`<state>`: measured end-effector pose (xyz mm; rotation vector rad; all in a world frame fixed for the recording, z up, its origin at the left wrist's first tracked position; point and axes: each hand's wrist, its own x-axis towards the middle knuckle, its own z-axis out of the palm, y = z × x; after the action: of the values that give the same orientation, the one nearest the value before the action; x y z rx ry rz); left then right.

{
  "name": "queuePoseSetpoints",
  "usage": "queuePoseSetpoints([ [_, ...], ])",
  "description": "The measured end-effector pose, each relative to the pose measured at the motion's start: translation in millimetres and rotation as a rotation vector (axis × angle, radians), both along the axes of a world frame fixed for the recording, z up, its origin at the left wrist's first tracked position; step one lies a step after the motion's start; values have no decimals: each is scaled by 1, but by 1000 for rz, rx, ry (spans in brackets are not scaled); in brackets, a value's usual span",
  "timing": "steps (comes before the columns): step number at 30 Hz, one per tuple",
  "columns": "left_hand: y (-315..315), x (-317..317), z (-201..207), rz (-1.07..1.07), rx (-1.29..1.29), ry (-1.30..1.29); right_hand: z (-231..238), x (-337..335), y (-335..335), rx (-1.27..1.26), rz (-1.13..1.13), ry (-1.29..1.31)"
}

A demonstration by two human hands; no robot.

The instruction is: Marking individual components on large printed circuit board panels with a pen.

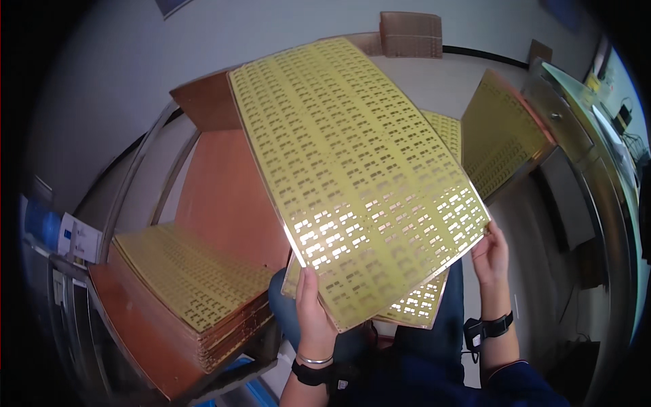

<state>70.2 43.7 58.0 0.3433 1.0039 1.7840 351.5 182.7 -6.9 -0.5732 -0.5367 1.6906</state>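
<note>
Both hands are up, and between them is a big yellow panel (359,169), thin and flat, punched all over with rows of small rectangular slots. Light shines through the slots near its lower edge. The left hand (313,305) is closed on the panel's near bottom edge, thumb lying on top of the sheet and fingers hidden beneath. The right hand (491,254) pinches the right corner, fingers curled around the edge. The panel is held tilted in the air over the person's lap, its far end reaching toward the wall.

Just under it, a second sheet (417,305) of the same yellow slotted kind peeks out at the bottom. Whether a hand holds that one too, I cannot tell.

To the left, a stack (193,285) of the same yellow panels lies on copper-brown boards (224,197), smooth and matte, the layered edges showing brown. To the right, another yellow panel (502,136) leans at an angle, copper-edged, beside a metal cabinet (576,136).

Far left, a small white card (80,237) with blue marks sits by a blue package (42,224) at the edge. At the top, against the wall, is a brown ribbed block (410,34).
</note>
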Motion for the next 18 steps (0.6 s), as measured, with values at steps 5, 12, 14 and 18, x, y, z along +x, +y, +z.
queuePoseSetpoints([
  [5, -3, -13, 3, 46, 15, -94, 17, -10, -6, 36, -41, -120],
  [12, -9, -28, -5, 55, 8, -82, 28, -17, -14, 25, -82, -189],
  [14, -10, -34, -9, 70, 7, -83, 27, -14, -14, 47, -43, -199],
  [18, -12, -39, -8, 75, 1, -58, 37, -20, -19, 33, -45, -200],
])
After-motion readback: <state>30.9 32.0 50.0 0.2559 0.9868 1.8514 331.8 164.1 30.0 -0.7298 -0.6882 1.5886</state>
